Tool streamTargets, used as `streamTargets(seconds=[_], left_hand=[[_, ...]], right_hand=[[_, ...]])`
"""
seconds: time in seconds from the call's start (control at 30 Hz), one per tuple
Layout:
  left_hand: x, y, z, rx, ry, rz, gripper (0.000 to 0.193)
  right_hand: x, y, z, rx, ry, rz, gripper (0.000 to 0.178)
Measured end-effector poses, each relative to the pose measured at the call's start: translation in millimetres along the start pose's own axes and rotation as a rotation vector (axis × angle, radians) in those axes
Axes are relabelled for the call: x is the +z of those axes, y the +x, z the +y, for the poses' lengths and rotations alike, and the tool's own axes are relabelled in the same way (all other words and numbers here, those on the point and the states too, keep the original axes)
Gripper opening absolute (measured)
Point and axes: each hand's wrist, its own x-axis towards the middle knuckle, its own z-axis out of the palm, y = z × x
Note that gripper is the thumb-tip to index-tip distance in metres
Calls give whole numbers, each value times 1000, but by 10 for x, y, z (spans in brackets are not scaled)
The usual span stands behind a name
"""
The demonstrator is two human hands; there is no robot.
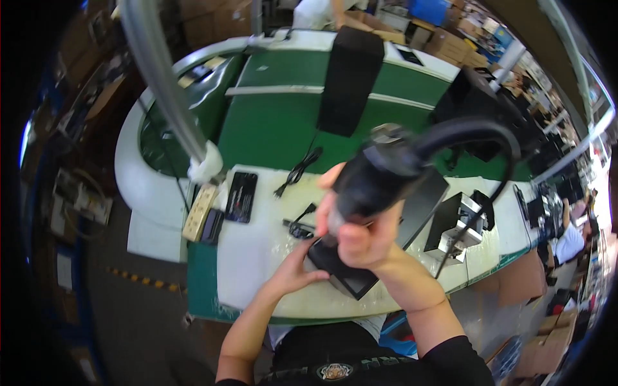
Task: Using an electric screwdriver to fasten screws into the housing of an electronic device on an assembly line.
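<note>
My right hand is wrapped round a black electric screwdriver, blurred by motion, with a thick black cable bending off its top. The tool is held over a long black box that lies slantwise on the white-covered worktop. My left hand grips the box's near left end, thumb at the front and fingers behind. The right hand and the screwdriver hide the box's middle and the tool's tip. A short black plug lead lies just beyond my left hand.
A coiled black cable, a flat black case and a power strip lie to the left. Shiny metal brackets are at the right. A tall black box stands on the green conveyor. A metal post rises at left; a person is beyond.
</note>
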Motion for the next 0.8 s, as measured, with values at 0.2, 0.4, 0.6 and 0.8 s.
streamTargets(seconds=[0.2, 0.4, 0.6, 0.8], left_hand=[[-170, 155, -257, -16, -44, -208, 97], [100, 300, 22, 45, -50, -48, 85], [512, 1009, 171, -171, -442, 122, 48], [1219, 2416, 1088, -300, -899, 55, 50]], right_hand=[[-26, 34, 290, -225, -205, -152, 80], [-398, -126, -279, -110, 106, 8, 79], [-1262, -637, -1371, -416, 0, 597, 77], [-1879, -1338, -1358, -730, 47, 893, 65]])
